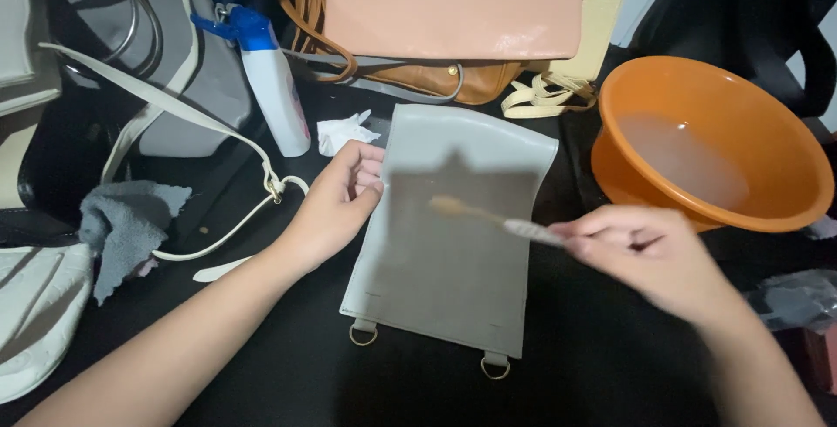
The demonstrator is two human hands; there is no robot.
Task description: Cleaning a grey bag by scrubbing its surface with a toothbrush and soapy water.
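A toothbrush (497,218) (blurred) is gripped by the right hand (645,257) over the grey bag (453,261); its left edge is pinned by the open left hand (336,204). Black tabletop (288,366); orange basin (711,143) right of bag.

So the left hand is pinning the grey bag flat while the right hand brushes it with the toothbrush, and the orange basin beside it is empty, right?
Not quite: the orange basin is not empty; the head view shows cloudy water in its bottom. The rest holds: the left hand presses on the edge of the flat grey bag, and the right hand holds the toothbrush over it.
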